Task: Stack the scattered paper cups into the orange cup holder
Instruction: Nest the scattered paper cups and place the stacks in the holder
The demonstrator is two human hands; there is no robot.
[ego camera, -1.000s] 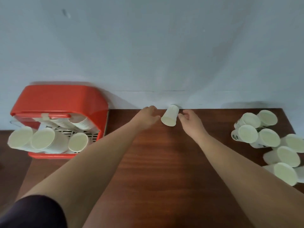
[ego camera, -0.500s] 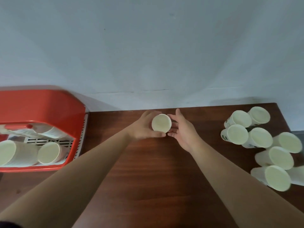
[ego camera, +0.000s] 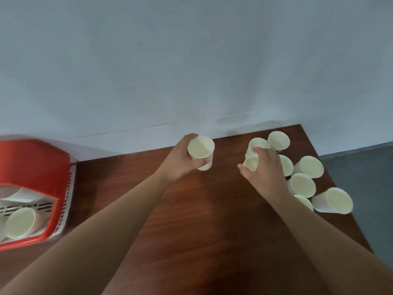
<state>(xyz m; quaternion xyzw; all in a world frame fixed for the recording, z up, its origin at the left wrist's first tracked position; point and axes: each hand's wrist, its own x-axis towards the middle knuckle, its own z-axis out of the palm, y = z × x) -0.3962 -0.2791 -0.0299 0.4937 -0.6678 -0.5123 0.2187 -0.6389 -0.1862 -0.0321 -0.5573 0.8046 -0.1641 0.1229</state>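
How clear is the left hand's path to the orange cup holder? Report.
Probably clear: the left hand, holding a paper cup, has only bare table between it and the orange cup holder.

The paper cup (ego camera: 201, 149) in the left hand (ego camera: 180, 160) is cream inside, with plain white sides. The lying cup (ego camera: 251, 163) gripped by the right hand (ego camera: 263, 169) at 2 o'clock shows the same cream mouth. So do the loose cups (ego camera: 306, 167) around it, whose sides are white. At 9 o'clock the cup holder (ego camera: 32, 162) is bright orange-red. Its grille (ego camera: 68, 199) is white with rows of dark slots, and a cream-mouthed stored cup (ego camera: 20, 222) lies inside. The worktop (ego camera: 202, 209) is reddish brown, streaked with darker wood grain. The wall (ego camera: 191, 60) at 12 o'clock is plain pale blue-grey. The floor (ego camera: 365, 177) at 3 o'clock is darker slate grey.
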